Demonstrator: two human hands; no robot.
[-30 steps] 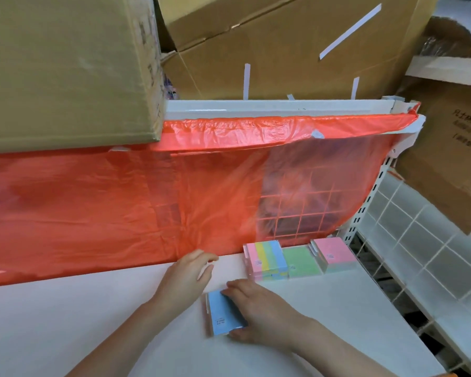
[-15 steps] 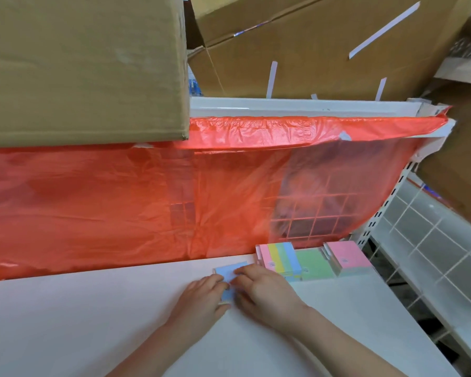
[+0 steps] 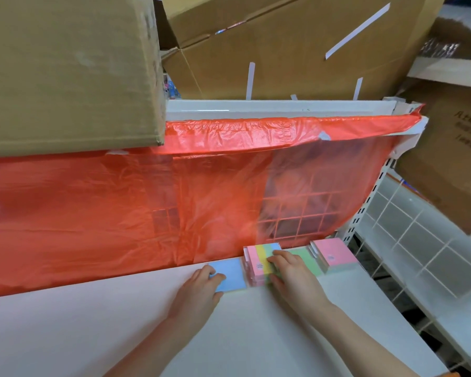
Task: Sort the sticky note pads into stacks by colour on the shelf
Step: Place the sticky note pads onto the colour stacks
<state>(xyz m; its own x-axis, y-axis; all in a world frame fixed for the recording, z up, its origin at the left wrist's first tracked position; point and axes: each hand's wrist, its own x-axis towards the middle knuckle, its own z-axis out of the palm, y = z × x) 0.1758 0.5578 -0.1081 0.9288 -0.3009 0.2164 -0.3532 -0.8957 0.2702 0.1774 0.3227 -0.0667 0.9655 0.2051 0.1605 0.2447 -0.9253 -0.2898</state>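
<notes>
Touching edges, blue pad (image 3: 230,273) abuts multicolour stack (image 3: 259,263); shelf (image 3: 93,336) open leftward.

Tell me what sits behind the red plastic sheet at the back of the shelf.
Through the red plastic sheet a white wire grid shows faintly on the right. Further left the plastic is too opaque; whatever lies behind it is hidden.

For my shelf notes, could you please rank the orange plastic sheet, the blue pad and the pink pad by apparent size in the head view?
1. Orange plastic sheet, by far the largest.
2. Pink pad and blue pad: they look alike; the left hand hides part of the blue, so no ranking.
</notes>
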